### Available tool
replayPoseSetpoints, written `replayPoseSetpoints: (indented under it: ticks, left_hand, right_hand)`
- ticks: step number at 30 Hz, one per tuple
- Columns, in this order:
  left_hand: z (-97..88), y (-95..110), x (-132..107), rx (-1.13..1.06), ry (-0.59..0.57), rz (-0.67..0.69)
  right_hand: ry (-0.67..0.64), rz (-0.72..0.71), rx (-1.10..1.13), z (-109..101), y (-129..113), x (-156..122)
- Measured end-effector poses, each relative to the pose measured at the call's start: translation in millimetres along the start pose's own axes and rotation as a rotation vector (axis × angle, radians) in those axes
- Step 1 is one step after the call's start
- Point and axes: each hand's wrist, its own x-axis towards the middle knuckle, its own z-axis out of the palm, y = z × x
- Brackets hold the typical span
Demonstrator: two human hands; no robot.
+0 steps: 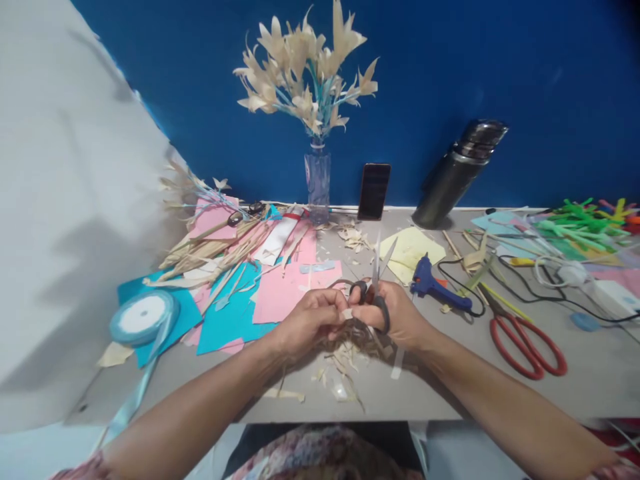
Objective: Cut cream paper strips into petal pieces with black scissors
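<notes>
At the near edge of the table, our right hand [400, 317] is closed through the loops of the black-handled scissors [376, 293], whose blades stand slightly parted and point away from us. Our left hand [310, 320] pinches a small pale scrap [347, 313] right against the handles. Dry leaf trimmings [343, 377] lie under both hands on the grey table [450, 393], which meets a deep blue wall [500, 80].

Pink paper [285, 293] and teal paper [227, 320] spread to the left, with a ribbon spool [143, 317] beyond them. To the right lie a blue glue gun [435, 283] and red scissors [523, 337]. At the back stand a vase [317, 183] of pale flowers, a phone [374, 191] and a dark flask [457, 170].
</notes>
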Motion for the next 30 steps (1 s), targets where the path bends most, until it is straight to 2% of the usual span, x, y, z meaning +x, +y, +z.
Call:
replayPoseSetpoints:
  ticks: [4, 6, 9, 11, 15, 19, 21, 25, 30]
  left_hand:
    - [-1.9, -1, 2, -0.067, -0.087, 0.032]
    - [-2.4, -2, 3, -0.068, -0.057, 0.013]
    - [-2.5, -5, 5, -0.023, 0.039, 0.014]
    - [-2.6, -6, 6, -0.012, 0.046, 0.03]
    - [-2.5, -3, 6, -0.049, -0.058, 0.037]
    - [1.2, 2, 1, -0.183, -0.122, 0.039]
    - [3.9, 2, 0, -0.179, -0.114, 0.055]
    - [5.3, -2, 1, -0.078, -0.009, 0.077]
    - [1.9, 0, 0, -0.13, -0.109, 0.053]
  right_hand:
    - [-0.014, 0.054, 0.198, 4, 0, 1]
    - [-0.032, 0.075, 0.253, 4, 3, 3]
    - [-0.006, 0.068, 0.22, 4, 7, 3]
    - [-0.008, 0.065, 0.223, 5, 8, 3]
    - [-0.057, 0.011, 0.327, 8, 5, 2]
    - [-0.097, 0.003, 0.446, 5, 3, 5]
    - [-0.107, 0.004, 0.444, 2, 5, 6]
    - [-0.06, -0.026, 0.328, 3, 12, 6]
    - [-0.065, -0.056, 0.402, 12, 8, 4]
